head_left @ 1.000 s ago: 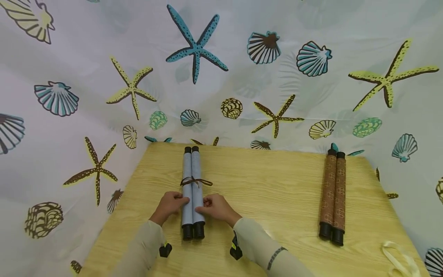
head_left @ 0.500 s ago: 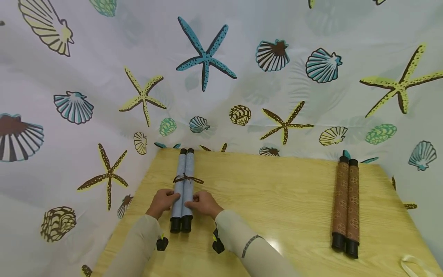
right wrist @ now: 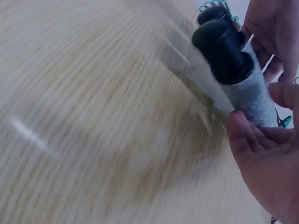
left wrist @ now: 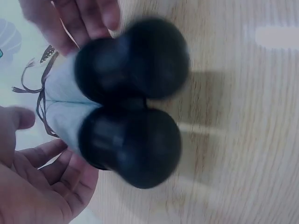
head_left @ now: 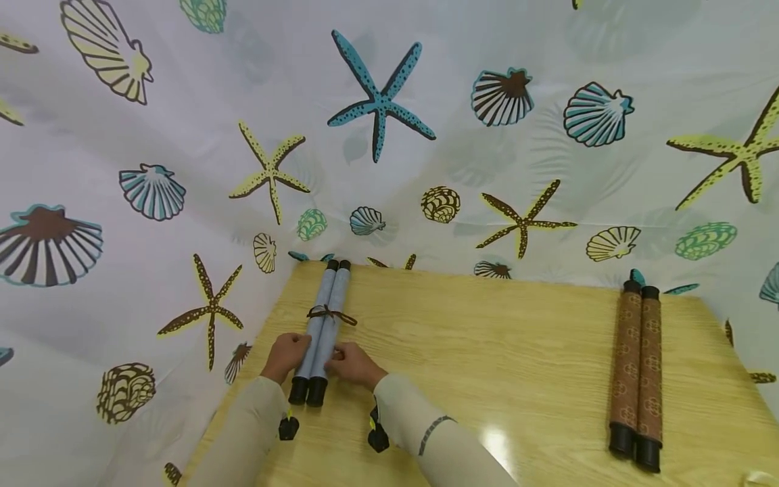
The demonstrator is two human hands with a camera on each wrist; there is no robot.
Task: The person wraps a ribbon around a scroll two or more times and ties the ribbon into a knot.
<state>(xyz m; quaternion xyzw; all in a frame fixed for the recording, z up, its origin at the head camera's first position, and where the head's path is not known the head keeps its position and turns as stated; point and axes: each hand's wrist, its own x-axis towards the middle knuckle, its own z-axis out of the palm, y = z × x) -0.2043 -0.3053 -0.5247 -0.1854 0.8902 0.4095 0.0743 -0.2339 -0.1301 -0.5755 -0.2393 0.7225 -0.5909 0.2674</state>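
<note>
A pale blue scroll (head_left: 329, 331), rolled from both ends into two side-by-side rolls with black end knobs, lies at the table's left. Tied around its middle is a thin brown cord (head_left: 328, 314) with a loop and loose ends. My left hand (head_left: 286, 355) holds the left roll, thumb on top. From the other side, my right hand (head_left: 358, 366) grips the right roll between thumb and fingers. In the left wrist view the black knobs (left wrist: 140, 144) face the camera. The right wrist view shows my right thumb and fingers around the pale roll (right wrist: 254, 100).
A second scroll, brown with a patterned surface (head_left: 627, 365), lies at the right of the wooden table (head_left: 487, 352). A bit of cream ribbon (head_left: 761, 479) shows at the lower right corner. A curtain (head_left: 426, 155) printed with shells and starfish surrounds the table.
Both hands have shifted the blue scroll left across the table, its near end swinging left so it now slants. The head view has turned, so the curtain and brown scroll appear further right.
</note>
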